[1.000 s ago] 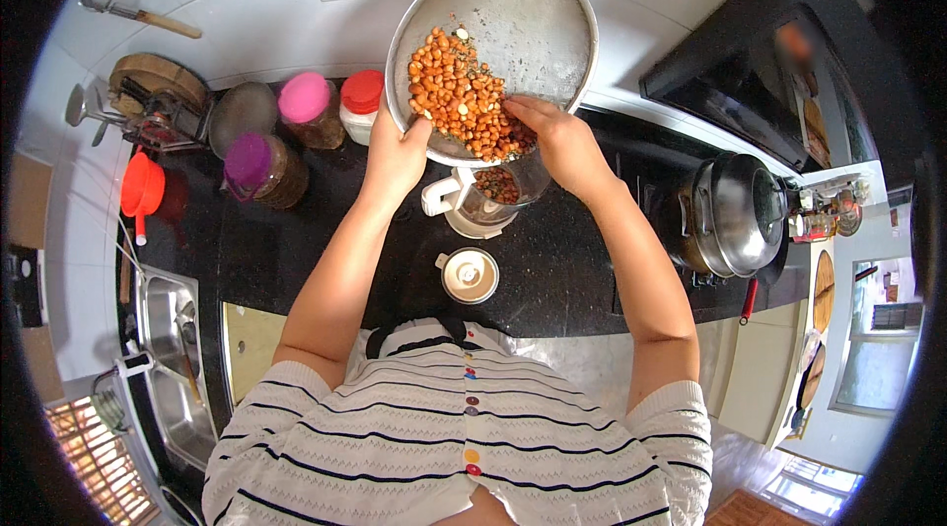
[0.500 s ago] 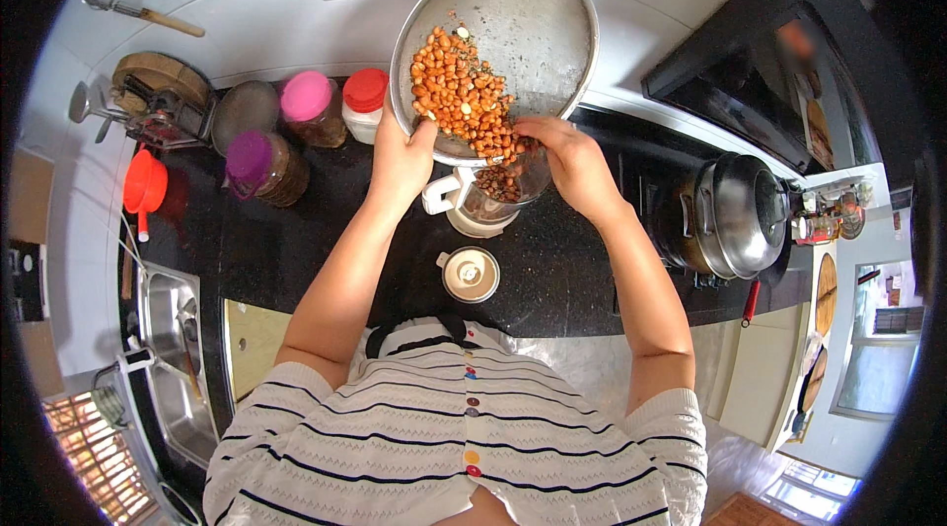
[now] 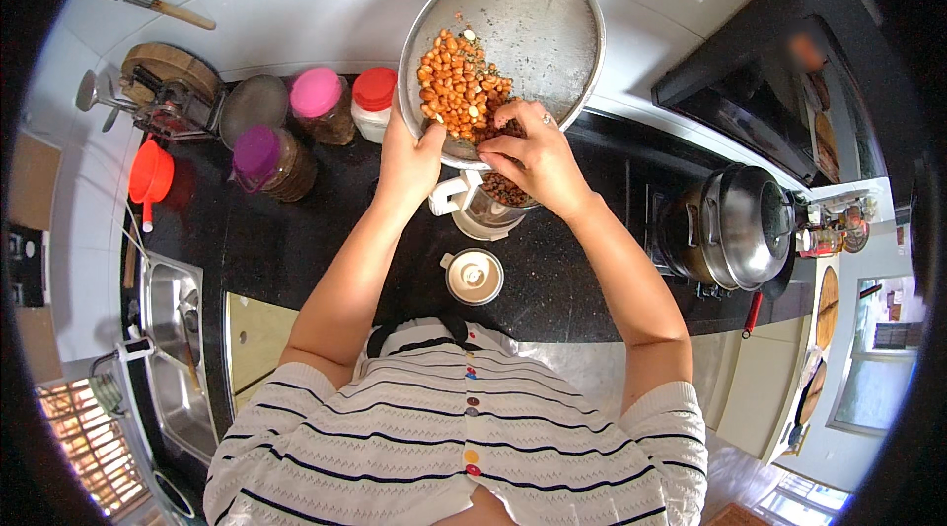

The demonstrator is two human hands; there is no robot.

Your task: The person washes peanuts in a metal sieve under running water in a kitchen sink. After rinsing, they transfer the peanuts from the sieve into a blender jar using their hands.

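Note:
My left hand [image 3: 409, 156] grips the lower left rim of a round metal tray [image 3: 538, 28], thumb inside, and holds it tilted. Reddish-brown peanuts [image 3: 454, 82], a few of them pale and skinless, are heaped toward the tray's lower side. My right hand [image 3: 541, 156] reaches over the lower rim, fingers curled among the peanuts; its fingertips are partly hidden. Directly below stands a clear blender jar with a white handle [image 3: 452, 191], holding more peanuts. The tray and my right hand cover part of its mouth. Nearer me lies a cream round lid [image 3: 473, 278].
Jars with pink [image 3: 316, 92], purple [image 3: 256, 148] and red [image 3: 375, 89] lids stand left on the black counter [image 3: 296, 265]. A red ladle-shaped scoop [image 3: 151, 174] and steel sink [image 3: 178, 358] lie farther left. At right, a lidded pot [image 3: 740, 225] sits on the stove.
My right hand has moved left from the tray's lower right rim onto the peanuts, its fingers now curled in. Fewer peanuts show at the tray's lower edge, where my hand covers some.

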